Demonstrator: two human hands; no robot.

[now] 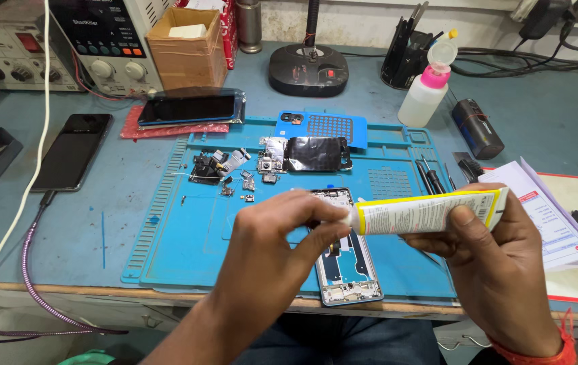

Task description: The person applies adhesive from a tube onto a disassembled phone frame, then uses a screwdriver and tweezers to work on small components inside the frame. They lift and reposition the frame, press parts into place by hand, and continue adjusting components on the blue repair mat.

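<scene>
In the head view, we hold a glue tube [431, 211] level above the blue mat [187, 250], its long axis running left to right, with the nozzle end pointing left. Our right hand [498, 263] wraps around the tube's right end, thumb pressed on top. Our left hand [282, 236] meets the tube from the left, its fingertips pinched together at the cap, so this hand is the nearer one to the nozzle. Directly beneath the nozzle, on the mat, lies the opened phone frame [343, 263], its long axis running near to far, crosswise to the tube. Small loose parts [235, 176] sit farther back on the mat, well apart from both hands.
</scene>
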